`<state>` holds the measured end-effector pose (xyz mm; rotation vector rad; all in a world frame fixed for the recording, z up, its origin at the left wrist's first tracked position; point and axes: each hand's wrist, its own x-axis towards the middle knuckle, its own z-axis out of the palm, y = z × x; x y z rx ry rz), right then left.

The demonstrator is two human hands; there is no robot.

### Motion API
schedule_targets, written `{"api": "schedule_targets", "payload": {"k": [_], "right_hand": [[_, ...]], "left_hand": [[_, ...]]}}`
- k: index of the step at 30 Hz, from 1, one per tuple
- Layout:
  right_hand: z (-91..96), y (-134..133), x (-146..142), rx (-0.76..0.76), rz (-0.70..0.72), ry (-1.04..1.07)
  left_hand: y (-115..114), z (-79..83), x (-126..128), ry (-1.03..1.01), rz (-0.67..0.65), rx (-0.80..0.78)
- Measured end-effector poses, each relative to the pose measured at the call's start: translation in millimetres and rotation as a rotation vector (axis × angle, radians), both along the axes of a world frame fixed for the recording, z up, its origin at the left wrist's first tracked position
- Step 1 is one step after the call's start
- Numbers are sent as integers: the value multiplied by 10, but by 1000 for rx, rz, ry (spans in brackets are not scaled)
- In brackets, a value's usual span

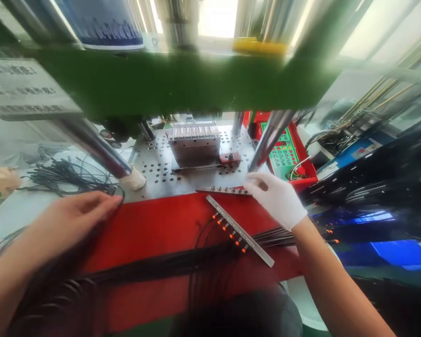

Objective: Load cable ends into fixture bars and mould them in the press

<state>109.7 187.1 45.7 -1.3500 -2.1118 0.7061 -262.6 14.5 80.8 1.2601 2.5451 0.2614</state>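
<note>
My left hand (75,217) is bare and rests on the left of the red table surface (154,224), fingers curled on thin black wires (66,180) at its fingertips. My right hand (277,196) wears a white glove and pinches the right end of a narrow metal strip (222,189) lying on the perforated steel plate (154,164). A second metal bar (240,231) lies diagonally on the red surface, with several orange-tipped black cables (228,229) plugged along it. The cables run off to the left and right.
A green press frame (175,79) looms overhead on chrome columns (270,138). A steel mould block (194,140) sits on the plate. A red control panel with green keypad (284,152) stands at the right, a blue bin (400,252) further right.
</note>
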Motion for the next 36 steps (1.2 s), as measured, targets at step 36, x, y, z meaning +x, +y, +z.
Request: {"api": "schedule_targets", "payload": {"k": [36], "right_hand": [[294,729,-819,-507,69,616]], "left_hand": [[1387,-233,317,-899,57,748]]}}
